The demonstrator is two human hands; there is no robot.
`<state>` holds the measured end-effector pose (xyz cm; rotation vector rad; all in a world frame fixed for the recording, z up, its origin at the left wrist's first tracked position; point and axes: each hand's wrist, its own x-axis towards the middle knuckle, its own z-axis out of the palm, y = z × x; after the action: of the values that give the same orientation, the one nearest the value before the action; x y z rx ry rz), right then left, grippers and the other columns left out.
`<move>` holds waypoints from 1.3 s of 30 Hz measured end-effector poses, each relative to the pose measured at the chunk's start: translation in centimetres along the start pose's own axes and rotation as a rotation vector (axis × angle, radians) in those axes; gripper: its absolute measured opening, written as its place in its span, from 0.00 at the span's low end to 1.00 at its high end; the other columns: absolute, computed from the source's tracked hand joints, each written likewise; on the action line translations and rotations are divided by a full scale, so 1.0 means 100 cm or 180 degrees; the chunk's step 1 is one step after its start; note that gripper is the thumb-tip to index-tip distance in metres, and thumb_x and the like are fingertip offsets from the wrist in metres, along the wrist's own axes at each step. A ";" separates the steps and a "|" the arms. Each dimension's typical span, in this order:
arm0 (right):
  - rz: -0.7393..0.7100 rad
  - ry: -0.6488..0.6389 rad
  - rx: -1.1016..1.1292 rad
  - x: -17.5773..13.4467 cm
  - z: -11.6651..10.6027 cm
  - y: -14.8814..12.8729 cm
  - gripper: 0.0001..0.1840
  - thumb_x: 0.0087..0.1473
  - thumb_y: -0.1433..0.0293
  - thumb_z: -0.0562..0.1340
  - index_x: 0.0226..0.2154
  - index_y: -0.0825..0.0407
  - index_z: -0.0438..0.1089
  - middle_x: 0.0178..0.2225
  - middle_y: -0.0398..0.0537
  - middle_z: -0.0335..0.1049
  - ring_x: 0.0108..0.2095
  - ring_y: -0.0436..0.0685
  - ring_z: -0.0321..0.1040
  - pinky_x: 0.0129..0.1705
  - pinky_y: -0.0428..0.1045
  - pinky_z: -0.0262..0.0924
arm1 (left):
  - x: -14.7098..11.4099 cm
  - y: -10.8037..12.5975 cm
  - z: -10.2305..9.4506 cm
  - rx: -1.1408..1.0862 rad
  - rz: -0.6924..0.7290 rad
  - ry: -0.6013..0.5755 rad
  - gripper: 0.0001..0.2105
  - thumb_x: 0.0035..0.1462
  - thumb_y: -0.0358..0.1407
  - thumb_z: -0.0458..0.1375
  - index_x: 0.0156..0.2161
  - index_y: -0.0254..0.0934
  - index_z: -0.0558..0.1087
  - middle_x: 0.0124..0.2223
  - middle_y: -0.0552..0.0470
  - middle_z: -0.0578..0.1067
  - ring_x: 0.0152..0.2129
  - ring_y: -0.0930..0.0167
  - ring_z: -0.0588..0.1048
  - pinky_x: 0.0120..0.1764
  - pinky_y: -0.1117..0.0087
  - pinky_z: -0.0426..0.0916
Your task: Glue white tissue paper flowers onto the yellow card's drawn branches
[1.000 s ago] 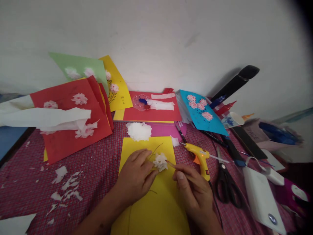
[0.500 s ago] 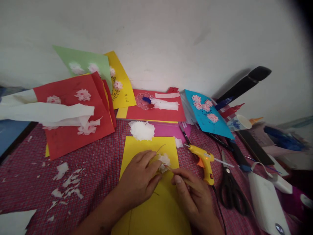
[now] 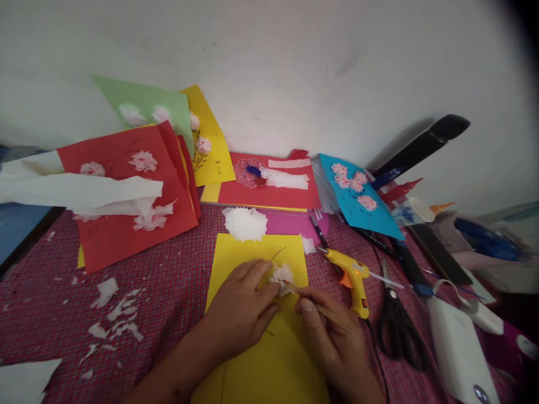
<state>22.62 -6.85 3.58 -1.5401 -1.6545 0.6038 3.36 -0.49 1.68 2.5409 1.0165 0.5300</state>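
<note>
- Beyond both hands, a pale, plain wall [image 3: 269, 67] is rising behind the work.
- Beneath and around the hands, a red-and-blue checked tablecloth [image 3: 177, 264] is covering the surface.
- Under the left hand, a yellow card [image 3: 273, 365] is lying flat, its long sides running away from the person toward the wall; thin dark lines are showing near the fingers.
- Left of the left hand and farther off, a red card [image 3: 113, 241] is bearing crumpled pinkish flowers.
- The left hand [image 3: 242, 306] is resting palm down, half open, its fingertips meeting the flower; whether they are pinching it, I cannot tell.
- The right hand [image 3: 332, 336] is closing thumb and fingers around a thin stick.
- Just right of the right hand, a yellow glue gun [image 3: 356, 275] is pointing its nozzle away and leftward.
- Farther right, black-handled scissors [image 3: 396, 306] are pointing toward the wall.
- Between the two hands, the white flower [image 3: 281, 274] is sitting on the card, ruffled and roundish, showing no clear long axis.
- From the right hand, the thin stick [image 3: 293, 288] is slanting leftward and away, its tip reaching the flower.
- Left of the left forearm, torn white scraps [image 3: 124, 314] are lying scattered.
</note>
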 end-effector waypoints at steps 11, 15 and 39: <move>-0.0005 0.0129 -0.0032 -0.001 -0.001 0.002 0.09 0.60 0.71 0.57 0.40 0.48 0.72 0.33 0.44 0.76 0.31 0.52 0.74 0.33 0.44 0.68 | 0.001 0.001 -0.002 -0.0077 -0.0031 -0.0014 0.12 0.61 0.38 0.54 0.48 0.39 0.73 0.59 0.40 0.66 0.56 0.56 0.64 0.55 0.48 0.64; -0.0026 0.0181 -0.0060 -0.003 -0.001 0.002 0.09 0.60 0.71 0.57 0.41 0.48 0.72 0.34 0.46 0.76 0.32 0.53 0.74 0.33 0.45 0.69 | 0.001 0.001 -0.001 -0.0026 -0.0006 -0.0058 0.13 0.61 0.38 0.54 0.48 0.38 0.73 0.59 0.40 0.65 0.55 0.56 0.64 0.54 0.48 0.65; -0.0018 -0.0096 -0.0104 0.000 0.003 0.002 0.09 0.61 0.70 0.56 0.38 0.48 0.72 0.33 0.45 0.76 0.31 0.53 0.74 0.32 0.45 0.68 | 0.001 0.003 -0.002 -0.0035 0.0018 -0.0016 0.12 0.61 0.37 0.54 0.47 0.38 0.73 0.56 0.41 0.67 0.54 0.57 0.65 0.54 0.49 0.65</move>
<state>22.54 -6.77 3.26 -1.5561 -1.6985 0.6027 3.52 -0.52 1.97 2.5352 1.0021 0.5290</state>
